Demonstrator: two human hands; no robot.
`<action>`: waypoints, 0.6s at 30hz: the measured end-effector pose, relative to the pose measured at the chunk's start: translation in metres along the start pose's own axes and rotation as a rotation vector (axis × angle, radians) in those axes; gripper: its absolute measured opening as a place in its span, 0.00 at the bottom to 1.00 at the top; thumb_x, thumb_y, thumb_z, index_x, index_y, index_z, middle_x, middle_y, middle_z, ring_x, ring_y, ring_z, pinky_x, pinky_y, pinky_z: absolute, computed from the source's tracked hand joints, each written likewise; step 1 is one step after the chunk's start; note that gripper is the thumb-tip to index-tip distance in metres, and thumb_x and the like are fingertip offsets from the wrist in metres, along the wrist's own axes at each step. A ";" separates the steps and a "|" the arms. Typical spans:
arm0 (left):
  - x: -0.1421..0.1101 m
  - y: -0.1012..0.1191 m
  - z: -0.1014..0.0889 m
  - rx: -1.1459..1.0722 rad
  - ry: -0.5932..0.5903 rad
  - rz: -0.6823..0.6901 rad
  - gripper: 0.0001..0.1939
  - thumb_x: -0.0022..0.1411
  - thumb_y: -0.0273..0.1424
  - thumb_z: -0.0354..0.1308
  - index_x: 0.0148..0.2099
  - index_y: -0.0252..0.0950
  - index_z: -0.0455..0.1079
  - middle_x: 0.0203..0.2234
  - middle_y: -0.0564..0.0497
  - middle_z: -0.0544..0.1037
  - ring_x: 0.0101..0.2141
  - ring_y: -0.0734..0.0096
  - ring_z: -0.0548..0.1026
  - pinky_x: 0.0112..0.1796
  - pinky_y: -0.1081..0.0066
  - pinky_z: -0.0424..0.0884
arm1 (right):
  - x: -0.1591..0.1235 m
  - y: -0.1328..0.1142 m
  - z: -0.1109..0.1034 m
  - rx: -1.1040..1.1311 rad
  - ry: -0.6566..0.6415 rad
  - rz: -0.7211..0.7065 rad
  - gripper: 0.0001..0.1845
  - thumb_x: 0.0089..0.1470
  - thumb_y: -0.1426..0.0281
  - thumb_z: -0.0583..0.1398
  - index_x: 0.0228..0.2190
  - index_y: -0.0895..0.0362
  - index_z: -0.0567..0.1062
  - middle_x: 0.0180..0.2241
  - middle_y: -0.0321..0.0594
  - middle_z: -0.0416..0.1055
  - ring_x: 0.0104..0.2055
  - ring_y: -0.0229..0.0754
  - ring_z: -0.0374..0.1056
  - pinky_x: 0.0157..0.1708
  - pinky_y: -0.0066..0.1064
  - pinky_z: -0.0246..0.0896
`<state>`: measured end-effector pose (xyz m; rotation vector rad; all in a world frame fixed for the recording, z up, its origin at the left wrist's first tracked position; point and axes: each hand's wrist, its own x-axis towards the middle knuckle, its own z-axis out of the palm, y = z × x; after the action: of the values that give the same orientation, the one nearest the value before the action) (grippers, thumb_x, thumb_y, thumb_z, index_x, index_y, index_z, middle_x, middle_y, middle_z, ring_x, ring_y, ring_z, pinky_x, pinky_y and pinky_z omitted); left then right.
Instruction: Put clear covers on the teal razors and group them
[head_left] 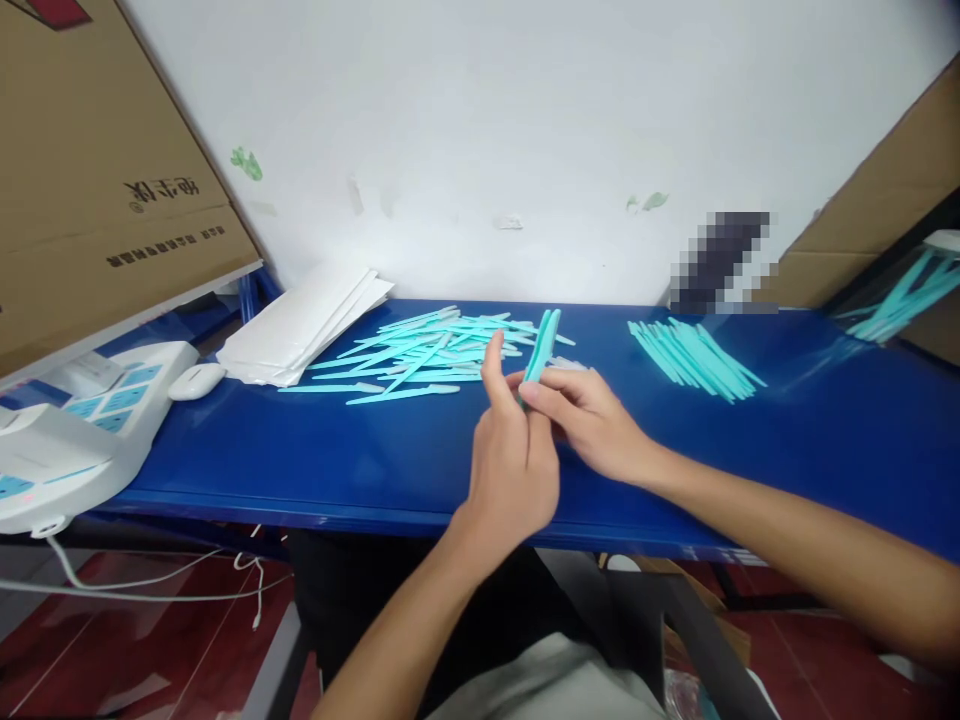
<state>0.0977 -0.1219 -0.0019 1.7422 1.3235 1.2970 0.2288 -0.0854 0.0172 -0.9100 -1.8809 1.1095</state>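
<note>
Several turquoise eyebrow razors (543, 345) stand upright, pressed together in a small bundle between my two hands. My left hand (515, 460) is closed around the lower part of the bundle, its index finger pointing up. From the right, my right hand (596, 420) pinches the same razors between thumb and fingers. Their lower ends are hidden by the hands. Behind and to the left lies a loose pile of eyebrow razors (420, 350) with pale, clear-looking blade covers, pointing in mixed directions. To the right, a neater row of eyebrow razors (694, 358) lies side by side.
On the blue table (300, 450), white flat packets (300, 325) are stacked at the left, beside a white mouse-shaped device (196, 381) and a white power strip (135, 410). A cardboard box (112, 180) rises at far left. A clear container (900, 300) holds more razors at right.
</note>
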 end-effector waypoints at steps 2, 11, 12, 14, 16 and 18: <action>0.000 0.006 0.015 -0.014 0.009 0.002 0.33 0.76 0.33 0.40 0.74 0.44 0.27 0.54 0.43 0.74 0.51 0.58 0.76 0.49 0.59 0.73 | -0.003 0.001 0.002 0.079 0.094 0.047 0.22 0.60 0.49 0.59 0.33 0.55 0.78 0.28 0.37 0.72 0.28 0.39 0.65 0.28 0.31 0.59; 0.013 -0.012 -0.039 0.314 -0.171 0.178 0.24 0.74 0.39 0.45 0.69 0.42 0.57 0.58 0.42 0.69 0.56 0.56 0.69 0.54 0.55 0.70 | -0.013 -0.001 -0.124 -0.732 0.238 0.220 0.21 0.65 0.53 0.52 0.30 0.56 0.69 0.25 0.39 0.68 0.26 0.41 0.64 0.29 0.32 0.57; 0.016 -0.017 -0.055 0.423 -0.154 0.195 0.24 0.74 0.39 0.44 0.67 0.41 0.59 0.57 0.41 0.69 0.56 0.54 0.68 0.55 0.53 0.69 | -0.013 0.003 -0.147 -0.917 0.212 0.297 0.21 0.67 0.56 0.50 0.28 0.55 0.66 0.25 0.41 0.68 0.27 0.41 0.64 0.31 0.33 0.57; 0.023 -0.029 -0.088 0.709 -0.121 0.190 0.25 0.73 0.41 0.43 0.65 0.37 0.64 0.55 0.38 0.69 0.56 0.47 0.67 0.56 0.47 0.67 | -0.012 0.016 -0.188 -1.128 0.151 0.443 0.20 0.66 0.63 0.51 0.22 0.55 0.62 0.24 0.45 0.68 0.27 0.41 0.63 0.32 0.35 0.55; 0.027 -0.044 -0.117 0.980 -0.092 0.174 0.28 0.72 0.43 0.43 0.64 0.34 0.66 0.58 0.34 0.66 0.59 0.38 0.63 0.55 0.42 0.66 | -0.011 0.033 -0.216 -1.183 0.152 0.513 0.21 0.60 0.69 0.57 0.16 0.54 0.60 0.19 0.45 0.64 0.23 0.39 0.58 0.30 0.37 0.52; 0.030 -0.061 -0.139 1.124 -0.107 0.138 0.29 0.72 0.44 0.42 0.66 0.35 0.65 0.61 0.32 0.62 0.62 0.33 0.59 0.55 0.38 0.65 | -0.009 0.050 -0.232 -1.219 0.195 0.514 0.24 0.54 0.73 0.61 0.12 0.54 0.59 0.15 0.42 0.61 0.20 0.37 0.55 0.28 0.37 0.49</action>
<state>-0.0527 -0.0873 0.0039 2.5830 2.0954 0.4455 0.4442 0.0112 0.0475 -2.1443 -2.1320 -0.0524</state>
